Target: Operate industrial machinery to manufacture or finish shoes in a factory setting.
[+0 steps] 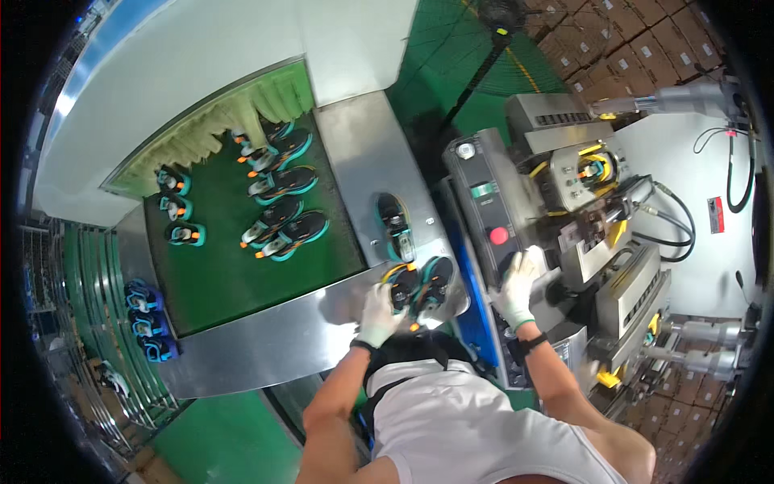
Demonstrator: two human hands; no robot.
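Observation:
My left hand (377, 316), in a white glove, grips the side of a black shoe (402, 284) with teal and yellow edging at the near end of the metal table. Right beside it stands a second black shoe (436, 279) with a teal sole, and a third shoe (394, 224) lies just beyond. My right hand (518, 289), also gloved, rests at the machine's control panel (476, 173), below a red button (499, 235). Its fingers look stretched out, with a dark patch at the tips that I cannot make out.
Several similar shoes (282, 185) sit on a green conveyor (242, 290) by a bristle curtain (218, 121). Blue-and-black shoes (147, 323) are at the far left. Machine clamps (592, 173) and hoses (677, 234) stand right. A fan (501, 16) and stacked cartons (645, 48) are behind.

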